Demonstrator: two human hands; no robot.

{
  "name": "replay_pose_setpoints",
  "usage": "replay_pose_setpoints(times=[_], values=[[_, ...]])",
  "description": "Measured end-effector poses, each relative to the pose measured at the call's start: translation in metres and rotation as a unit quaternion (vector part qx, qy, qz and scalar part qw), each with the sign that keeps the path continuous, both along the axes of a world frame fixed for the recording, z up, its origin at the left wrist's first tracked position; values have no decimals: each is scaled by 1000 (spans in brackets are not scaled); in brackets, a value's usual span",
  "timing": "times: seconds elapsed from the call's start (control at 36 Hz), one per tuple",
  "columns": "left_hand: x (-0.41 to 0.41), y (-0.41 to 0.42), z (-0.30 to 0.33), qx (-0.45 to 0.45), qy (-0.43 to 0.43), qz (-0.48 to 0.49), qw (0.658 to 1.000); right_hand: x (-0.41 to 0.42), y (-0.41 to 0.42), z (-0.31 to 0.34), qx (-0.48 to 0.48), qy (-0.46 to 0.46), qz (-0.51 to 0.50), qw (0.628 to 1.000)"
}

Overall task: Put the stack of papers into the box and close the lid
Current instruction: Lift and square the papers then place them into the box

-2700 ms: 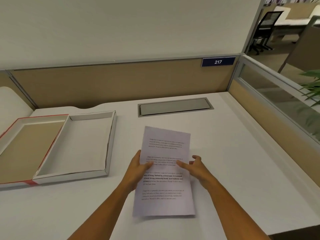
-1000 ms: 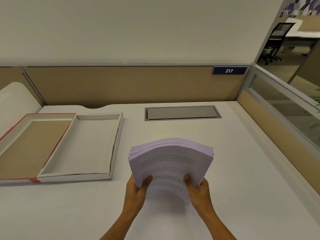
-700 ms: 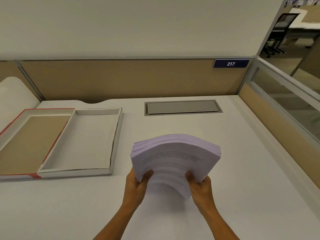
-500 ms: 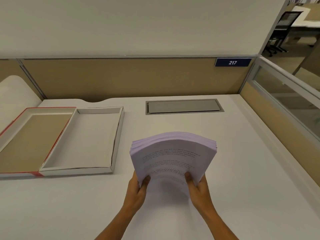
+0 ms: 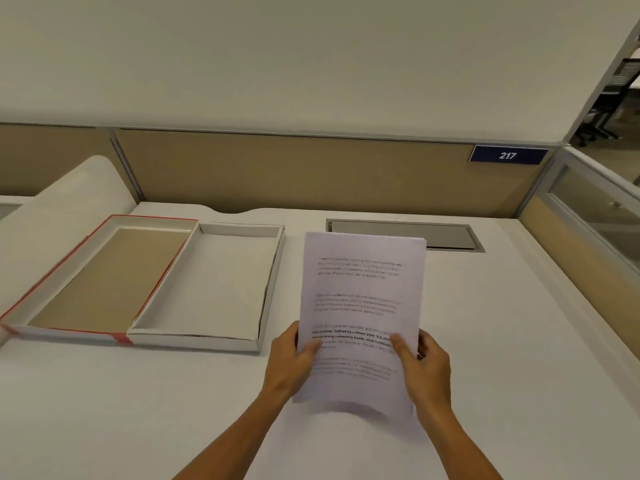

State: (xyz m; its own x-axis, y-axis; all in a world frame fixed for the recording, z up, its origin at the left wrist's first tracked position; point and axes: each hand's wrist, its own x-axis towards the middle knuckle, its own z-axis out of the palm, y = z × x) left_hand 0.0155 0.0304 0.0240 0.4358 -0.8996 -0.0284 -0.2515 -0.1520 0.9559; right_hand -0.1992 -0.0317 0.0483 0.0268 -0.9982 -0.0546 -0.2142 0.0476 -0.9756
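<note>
A stack of printed white papers (image 5: 362,299) is held up over the white desk, its printed face turned toward me. My left hand (image 5: 289,362) grips its lower left edge and my right hand (image 5: 424,367) grips its lower right edge, thumbs on the front. Left of the papers lies the open white box (image 5: 207,285), shallow and with nothing inside. Its lid (image 5: 100,275), red-edged with a brown inside, lies flat to the box's left, joined along one side.
A grey metal cable hatch (image 5: 403,233) is set into the desk behind the papers. A tan partition with a blue "217" sign (image 5: 507,155) closes the back. A glass side panel (image 5: 595,209) runs along the right.
The stack was curved and tipped away half a second ago; now it is raised higher and flatter, its printed face toward me. Both hands have kept their grip.
</note>
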Motion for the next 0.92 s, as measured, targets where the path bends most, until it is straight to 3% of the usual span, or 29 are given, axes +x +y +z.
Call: replay_pose_setpoints(times=[0.31, 0.61, 0.78, 0.92], values=[[79, -5, 29, 119, -27, 60, 991, 87, -22, 22, 108, 83, 118, 984], [196, -5, 63, 136, 3, 98, 986, 207, -44, 45, 121, 46, 180, 975], [251, -18, 61, 143, 40, 114, 982, 267, -58, 44, 133, 59, 187, 972], [285, -35, 50, 173, 20, 103, 979, 303, -72, 34, 155, 80, 188, 966]])
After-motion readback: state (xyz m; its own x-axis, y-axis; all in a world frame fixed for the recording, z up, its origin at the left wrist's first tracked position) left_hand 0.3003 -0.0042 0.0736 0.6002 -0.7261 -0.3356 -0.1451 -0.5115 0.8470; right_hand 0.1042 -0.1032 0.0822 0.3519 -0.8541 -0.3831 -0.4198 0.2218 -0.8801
